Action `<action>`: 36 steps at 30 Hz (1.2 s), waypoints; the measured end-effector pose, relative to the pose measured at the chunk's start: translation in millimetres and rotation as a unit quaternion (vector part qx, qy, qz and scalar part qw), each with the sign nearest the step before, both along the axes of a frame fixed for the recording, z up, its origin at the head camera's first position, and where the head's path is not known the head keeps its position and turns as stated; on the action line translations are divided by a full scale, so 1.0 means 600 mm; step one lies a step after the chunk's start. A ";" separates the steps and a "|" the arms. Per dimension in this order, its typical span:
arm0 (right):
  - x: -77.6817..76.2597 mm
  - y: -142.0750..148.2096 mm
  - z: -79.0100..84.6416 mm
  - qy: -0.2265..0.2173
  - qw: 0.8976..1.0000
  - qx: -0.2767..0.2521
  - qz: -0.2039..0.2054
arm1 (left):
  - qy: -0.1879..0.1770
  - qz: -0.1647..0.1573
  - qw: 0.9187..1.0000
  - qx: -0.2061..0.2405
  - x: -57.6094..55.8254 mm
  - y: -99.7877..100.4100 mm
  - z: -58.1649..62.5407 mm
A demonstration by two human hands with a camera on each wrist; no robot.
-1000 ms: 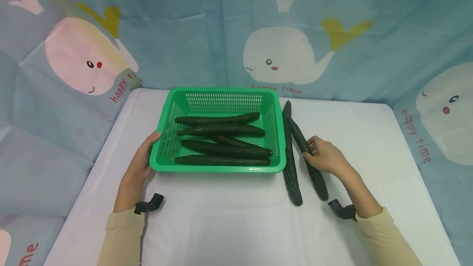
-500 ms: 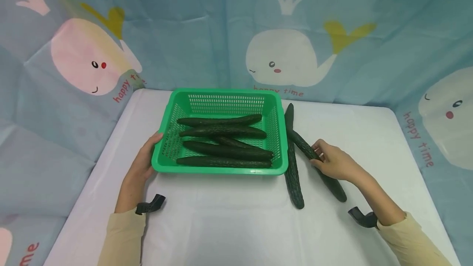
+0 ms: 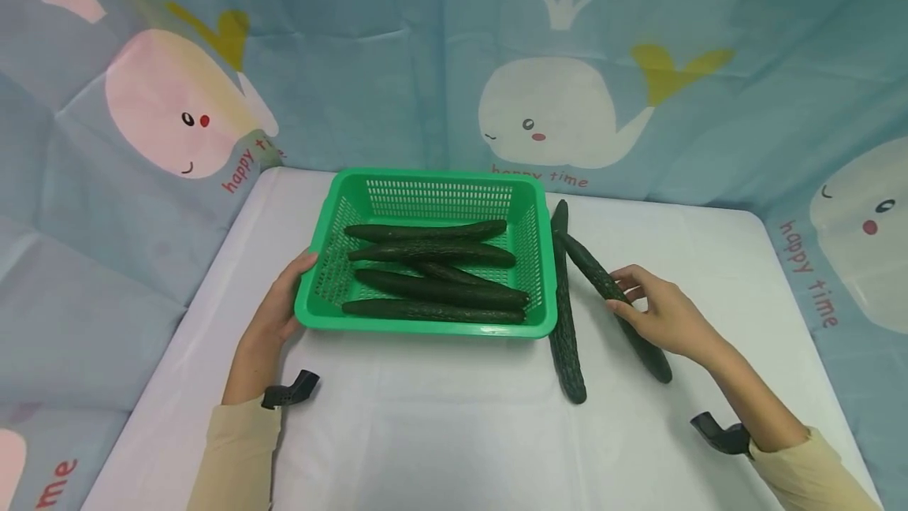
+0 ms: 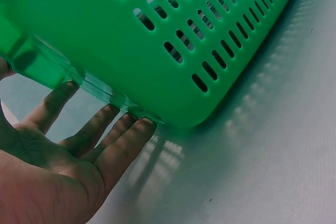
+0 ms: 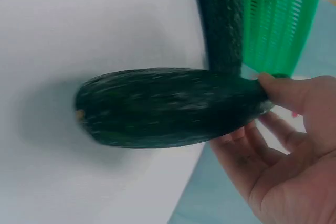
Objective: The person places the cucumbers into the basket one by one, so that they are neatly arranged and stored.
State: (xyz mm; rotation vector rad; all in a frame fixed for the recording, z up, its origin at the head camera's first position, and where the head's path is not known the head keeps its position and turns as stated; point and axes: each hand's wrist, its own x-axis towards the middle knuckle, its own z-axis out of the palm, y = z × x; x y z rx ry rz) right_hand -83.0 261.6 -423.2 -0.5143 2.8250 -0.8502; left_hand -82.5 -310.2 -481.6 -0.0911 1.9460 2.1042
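My left hand rests against the left side of a green plastic basket. In the left wrist view its fairly straight fingers touch the outside of the basket wall. Several dark green cucumbers lie inside. To the right of the basket, my right hand pinches a cucumber near its middle, with the thumb on one side and fingers on the other. That cucumber slants, its far end overlapping a second cucumber lying alongside the basket. The right wrist view shows its blunt end over the table.
A white cloth covers the table. Blue curtains with whale prints stand behind it and at both sides. A black wrist camera is strapped to the right wrist, another wrist camera to the left.
My right hand has moved to the right with the cucumber, whose near end has swung out from the other cucumber. The left hand stays at the basket.
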 end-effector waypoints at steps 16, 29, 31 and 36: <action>-0.003 -0.025 0.030 0.070 0.997 -0.011 -0.004 | -0.008 -0.002 1.000 0.010 -0.001 0.003 0.000; -0.039 -0.105 0.079 0.120 0.991 0.015 0.064 | 0.010 -0.012 1.000 0.022 0.001 0.002 0.001; -0.043 -0.116 0.084 0.120 0.990 0.018 0.072 | 0.008 -0.009 1.000 0.019 0.001 0.002 -0.001; -0.051 -0.150 0.095 0.116 0.988 0.031 0.096 | 0.010 -0.009 1.000 0.011 0.000 -0.001 0.002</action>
